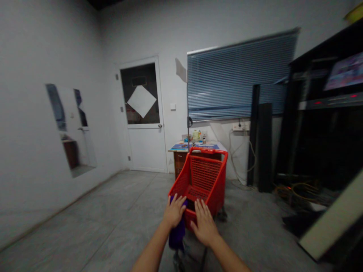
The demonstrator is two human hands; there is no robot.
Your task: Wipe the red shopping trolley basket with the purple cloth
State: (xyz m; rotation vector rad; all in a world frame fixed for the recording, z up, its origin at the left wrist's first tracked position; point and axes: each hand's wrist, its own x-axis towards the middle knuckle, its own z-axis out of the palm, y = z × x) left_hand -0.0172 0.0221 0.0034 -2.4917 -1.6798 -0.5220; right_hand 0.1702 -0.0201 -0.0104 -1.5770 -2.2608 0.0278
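Observation:
A red plastic shopping cart [205,170] stands on the grey floor in front of me. My left hand [174,212] is over the near left corner of its basket, fingers spread, above a purple cloth [177,236] that hangs down outside the basket. Over the near edge, to the right, is my right hand [204,223], with its fingers stretched forward and its thumb apart. Both hands look flat, palms down. Whether they touch the rim cannot be made out. The cart's wheels show only partly below.
Behind the cart is a desk [173,150] with small items on it. A white door [146,149] and a wall mirror [70,132] are to the left. On the right are a black rack [297,143], floor cables [304,189] and a slanted pale board [334,219].

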